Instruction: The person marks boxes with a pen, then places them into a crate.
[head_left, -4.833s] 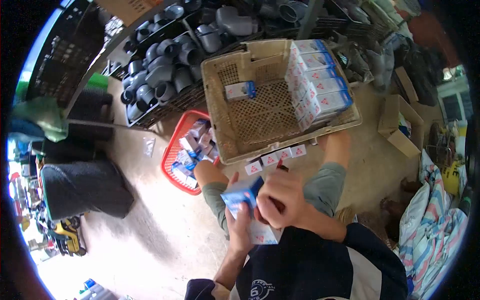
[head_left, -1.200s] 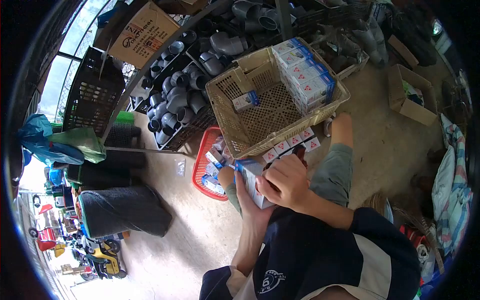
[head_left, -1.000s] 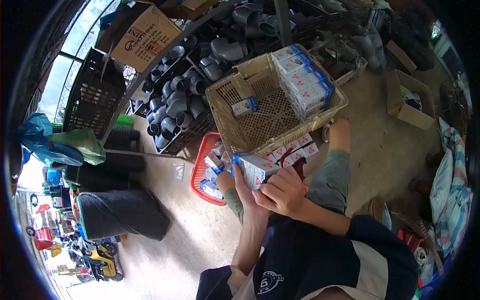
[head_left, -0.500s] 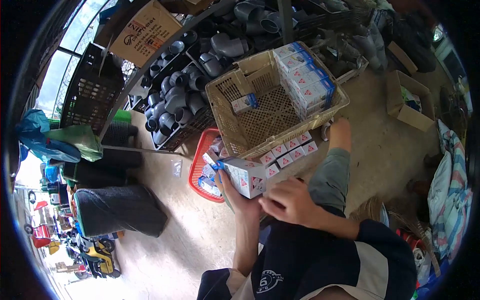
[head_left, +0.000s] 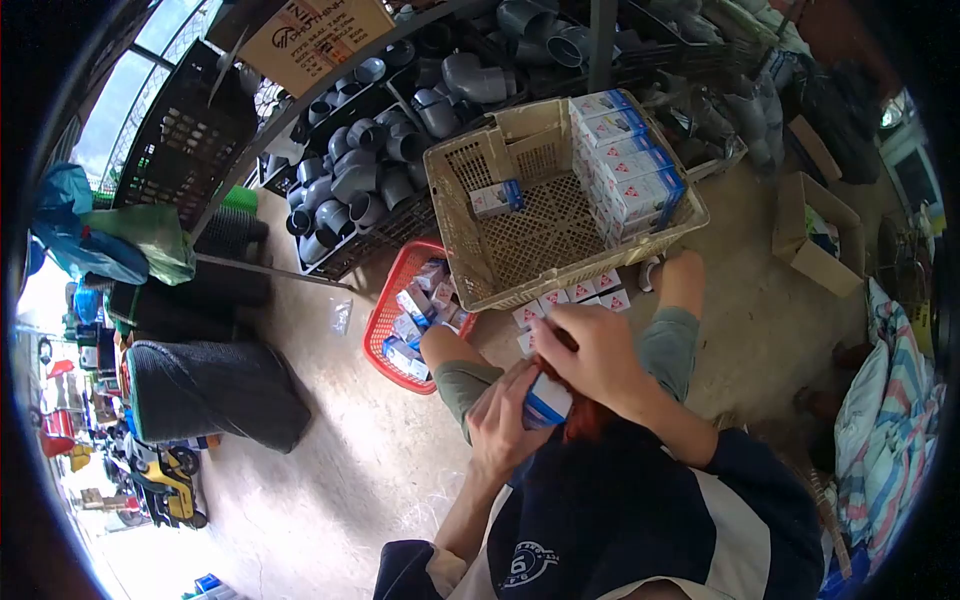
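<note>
Two hands on one small box [head_left: 547, 404] near lap: left hand [head_left: 503, 425] cupped it from below, right hand [head_left: 597, 357] closed over top. Beige basket [head_left: 462, 262]: stack of boxes [head_left: 628, 165] along right wall, one loose box [head_left: 497, 198] near left wall, most of floor bare. Red basket [head_left: 378, 322] looked well stocked, so packing judged well short of half done.

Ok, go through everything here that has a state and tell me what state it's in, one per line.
Left hand: closed around the small box.
Right hand: laid over the small box from above.
Small box: held between both hands, mostly covered.
Beige basket: tilted, boxes stacked along one side, one box loose inside.
Red basket: on the floor, holding loose boxes.
Cardboard carton: open.
</note>
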